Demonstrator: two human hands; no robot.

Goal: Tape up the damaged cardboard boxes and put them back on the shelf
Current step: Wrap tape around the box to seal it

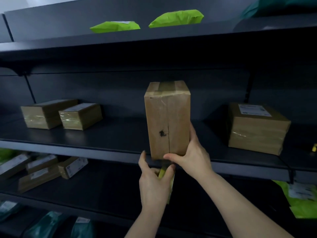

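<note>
The cardboard box stands upright at the front lip of the middle shelf, its long axis vertical. A split seam and a dark scuff run down its near face, and brown tape already crosses its top. Whether its base bears on the shelf cannot be told. The right hand grips its lower right corner, thumb across the bottom front edge and fingers wrapped up the side. Directly beneath, the left hand curls round a yellow-green tape roll, from which a strip seems to rise to the box's underside. The seam lies straight above the left hand, so the tape would likely run upward along it. Three taped boxes rest well apart on the same shelf.
</note>
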